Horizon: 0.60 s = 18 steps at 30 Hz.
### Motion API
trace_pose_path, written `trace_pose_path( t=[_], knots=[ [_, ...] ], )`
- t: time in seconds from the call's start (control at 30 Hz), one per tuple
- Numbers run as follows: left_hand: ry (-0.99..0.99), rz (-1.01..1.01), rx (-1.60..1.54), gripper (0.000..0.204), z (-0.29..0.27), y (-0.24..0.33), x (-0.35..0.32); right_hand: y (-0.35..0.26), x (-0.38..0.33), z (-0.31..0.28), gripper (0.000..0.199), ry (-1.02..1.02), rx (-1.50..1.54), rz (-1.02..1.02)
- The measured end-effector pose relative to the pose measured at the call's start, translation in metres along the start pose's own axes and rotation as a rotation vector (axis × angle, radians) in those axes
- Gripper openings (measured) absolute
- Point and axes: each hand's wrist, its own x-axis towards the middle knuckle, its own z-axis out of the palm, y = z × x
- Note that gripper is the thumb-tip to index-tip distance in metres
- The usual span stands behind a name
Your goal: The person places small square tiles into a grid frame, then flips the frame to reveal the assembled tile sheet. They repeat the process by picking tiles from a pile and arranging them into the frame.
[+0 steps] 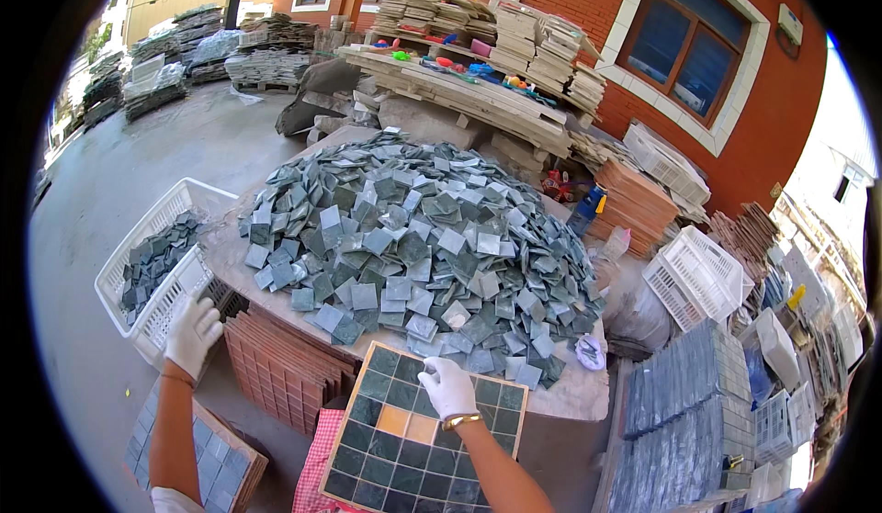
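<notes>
**A:** What stage was the work at?

**B:** Laying, I'd judge. A square wooden grid tray [372, 476] sat in front of the person, most of its cells already filled with dark green square stone tiles, and two cells near the middle showed bare orange. The white-gloved right hand [447, 386] rested on the tray's upper edge, fingers curled downward. I couldn't tell whether they were closed on a tile or merely pressing one flat.

**A:** And the other hand?

**B:** The white-gloved left hand [192, 332] lay against the rim of a white plastic lattice crate [138, 237] holding a shallow layer of green tiles. The fingers were loosely spread and nothing was pinched between them.

**A:** Where was the tile supply?

**B:** A great heap of loose grey-green tiles [413, 237] was piled on the round stone slab table [574, 394], just beyond the tray and touching its far edge.

**A:** What did the next move call for?

**B:** In my view, a single tile picked from the heap's near edge and dropped square into one of the bare orange cells, flush with its neighbours.
</notes>
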Motion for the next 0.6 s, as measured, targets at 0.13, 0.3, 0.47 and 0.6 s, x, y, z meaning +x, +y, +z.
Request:
trace_pose_path(
  t=[0.13,0.3,0.47,0.6],
  knots=[
    [-0.113,-0.243,-0.007,0.039,0.063,-0.074,-0.097,0.001,0.054,0.028,0.039,0.203,-0.283,-0.100],
    [-0.100,-0.453,-0.303,0.021,0.046,-0.104,-0.156,-0.003,0.089,0.037,0.042,0.010,-0.518,-0.033],
    [-0.138,-0.384,-0.455,0.013,-0.039,-0.120,-0.167,0.016,0.113,0.012,0.032,-0.058,-0.130,-0.038],
    [0.072,-0.409,-0.375,0.011,-0.029,-0.114,-0.170,0.046,0.117,-0.008,0.032,0.022,0.317,0.114]
  ],
)
